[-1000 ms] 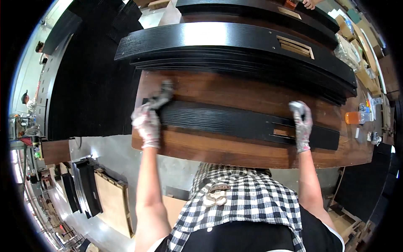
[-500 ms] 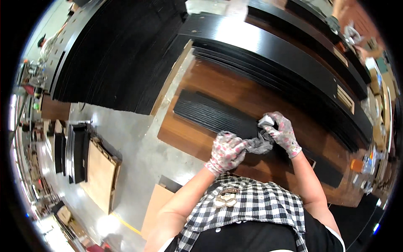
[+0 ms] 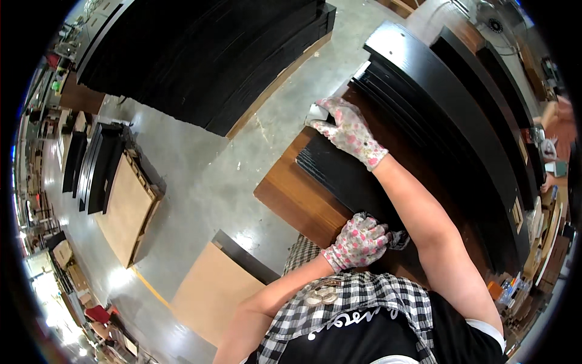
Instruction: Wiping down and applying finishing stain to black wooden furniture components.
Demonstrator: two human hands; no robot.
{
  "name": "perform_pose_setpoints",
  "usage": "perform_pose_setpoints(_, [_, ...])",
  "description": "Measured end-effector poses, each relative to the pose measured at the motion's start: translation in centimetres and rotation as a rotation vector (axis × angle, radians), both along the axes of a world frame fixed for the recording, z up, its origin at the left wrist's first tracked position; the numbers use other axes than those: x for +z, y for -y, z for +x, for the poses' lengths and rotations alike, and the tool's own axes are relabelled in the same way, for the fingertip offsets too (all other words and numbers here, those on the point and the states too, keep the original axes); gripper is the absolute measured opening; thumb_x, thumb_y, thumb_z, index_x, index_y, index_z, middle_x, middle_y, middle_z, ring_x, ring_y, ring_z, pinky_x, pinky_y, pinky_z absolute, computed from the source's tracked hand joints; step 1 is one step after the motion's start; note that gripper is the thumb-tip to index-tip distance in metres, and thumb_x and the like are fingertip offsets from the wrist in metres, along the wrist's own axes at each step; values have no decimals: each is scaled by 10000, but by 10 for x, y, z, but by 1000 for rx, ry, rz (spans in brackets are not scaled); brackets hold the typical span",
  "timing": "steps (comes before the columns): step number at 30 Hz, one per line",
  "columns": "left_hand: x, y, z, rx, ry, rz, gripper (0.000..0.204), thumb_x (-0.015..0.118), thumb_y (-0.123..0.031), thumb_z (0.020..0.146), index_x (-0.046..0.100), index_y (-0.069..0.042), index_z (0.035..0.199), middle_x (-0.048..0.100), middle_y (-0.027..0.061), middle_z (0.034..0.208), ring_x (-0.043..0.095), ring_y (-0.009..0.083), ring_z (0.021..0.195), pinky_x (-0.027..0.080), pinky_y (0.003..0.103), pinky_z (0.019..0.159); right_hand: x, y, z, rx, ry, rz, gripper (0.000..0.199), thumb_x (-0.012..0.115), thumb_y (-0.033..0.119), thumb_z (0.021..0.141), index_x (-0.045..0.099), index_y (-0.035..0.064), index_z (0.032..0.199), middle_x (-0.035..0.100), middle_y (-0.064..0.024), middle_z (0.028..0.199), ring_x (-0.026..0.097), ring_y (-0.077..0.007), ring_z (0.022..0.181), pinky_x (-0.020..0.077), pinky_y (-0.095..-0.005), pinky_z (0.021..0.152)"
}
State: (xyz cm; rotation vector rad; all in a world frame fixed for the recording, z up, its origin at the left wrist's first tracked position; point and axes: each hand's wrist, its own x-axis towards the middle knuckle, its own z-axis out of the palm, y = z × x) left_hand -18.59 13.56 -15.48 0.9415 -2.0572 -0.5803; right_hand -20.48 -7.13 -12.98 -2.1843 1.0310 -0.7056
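Black, wood-grained board (image 3: 339, 176): one, long and flat, lying on the brown wooden desk (image 3: 303, 197), one end sitting near the desk's edge, the rest running back under the person's arms and partly hiding from view. Grey cloth (image 3: 398, 240): one, crumpled, showing past the fingertips of the left hand (image 3: 359, 244), which is gloved in white with pink spots; its grip is grasping the cloth over the board's near side. Pale block (image 3: 317, 113): one, small, standing between thumb and fingers of the right hand (image 3: 351, 133), gloved alike; this grip is grasping the block above the board's end, contact with the board being impossible to tell. Right forearm (image 3: 418, 200): bare, crossing over the board. Stack of black panels (image 3: 448, 133): lying on the right, along the desk's far side, the top one showing a slot (image 3: 517, 215). Checked apron (image 3: 388, 297): black and white, covering the person's front. Tan sheet (image 3: 209, 291): lying below the desk's level, to the left. Larger black stack (image 3: 206, 60): standing at upper left, across the grey floor (image 3: 206, 170).
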Motion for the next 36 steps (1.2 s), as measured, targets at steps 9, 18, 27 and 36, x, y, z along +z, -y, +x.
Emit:
perform_pose_setpoints(9, [-1, -4, -4, 18, 20, 27, 185, 625, -252, 750, 654, -113, 869, 604, 47, 974, 554, 225, 856, 445, 415, 793, -3, -17, -5, 54, -51, -267, 292, 719, 212, 783, 638, 11, 978, 643, -153, 966, 620, -313, 926, 496, -396, 830])
perform_pose_setpoints(18, [-8, -2, -4, -2, 47, 18, 281, 644, -281, 715, 666, -124, 947, 623, 56, 1004, 585, 244, 917, 470, 421, 770, 12, -24, 15, 165, -92, -40, 265, 709, 189, 785, 641, 7, 965, 633, -163, 937, 612, -332, 921, 504, -403, 818])
perform_pose_setpoints(27, [-6, 0, -5, -9, 44, 85, 252, 660, -258, 704, 660, -112, 910, 607, 47, 967, 563, 260, 981, 459, 448, 826, 14, -42, 26, 256, -33, -138, 320, 740, 126, 726, 618, 3, 996, 617, -181, 965, 604, -355, 902, 501, -411, 790])
perform_pose_setpoints(36, [-32, -15, -13, 54, 0, 60, 260, 641, -250, 735, 664, -107, 950, 621, 78, 1082, 543, 320, 1088, 448, 473, 893, 9, -105, -40, 298, -233, -134, 431, 725, 109, 697, 583, 67, 1101, 569, -128, 947, 583, -324, 867, 486, -429, 754])
